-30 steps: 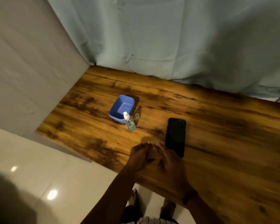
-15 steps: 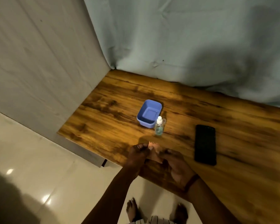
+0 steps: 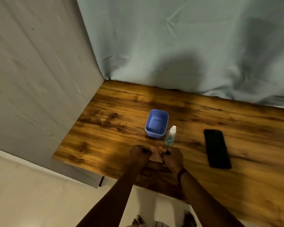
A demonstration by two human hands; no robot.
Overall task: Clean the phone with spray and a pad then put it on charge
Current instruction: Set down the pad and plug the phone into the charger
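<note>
A black phone lies flat, screen up, on the wooden table, to the right of my hands. A small clear spray bottle with a white top and bluish liquid stands just beyond my hands. Between both hands I hold a small pale pad or packet. My left hand pinches its left edge. On its right edge my right hand is closed. Both hands hover near the table's front edge.
A blue plastic tub stands left of the spray bottle, apparently holding nothing. A pale curtain hangs behind the table and a grey wall runs along its left side. Tiled floor and my bare feet show below.
The view has swung left and up, so phone, bottle and tub sit further right in frame. My hands have drawn slightly apart, both still gripping the pale pad.
</note>
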